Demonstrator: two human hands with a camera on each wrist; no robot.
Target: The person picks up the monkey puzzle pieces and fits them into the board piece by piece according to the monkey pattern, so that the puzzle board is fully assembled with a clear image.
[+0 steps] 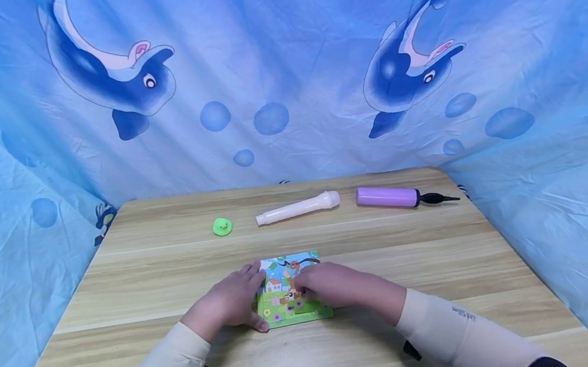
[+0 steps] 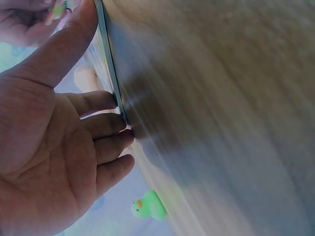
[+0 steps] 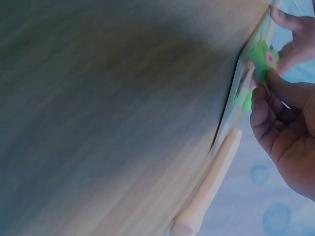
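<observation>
A flat picture puzzle [image 1: 277, 312] with a cartoon animal, a house and flowers lies on the wooden table. My left hand [image 1: 237, 295] rests against its left side, thumb near the front corner and the other fingers along the edge. Over the puzzle's right part, my right hand [image 1: 330, 283] pinches a green puzzle piece [image 3: 263, 58] with a pink flower between thumb and fingers. The right wrist view shows that piece raised at a tilt above the board. My right hand hides part of the picture in the head view.
Behind the puzzle lie a small green rubber duck [image 1: 222, 226], a pale pink wand-like tube [image 1: 296, 208] and a purple balloon pump [image 1: 388, 196] with a black nozzle. A blue dolphin-print curtain [image 1: 293, 59] hangs around the table [image 1: 174, 266].
</observation>
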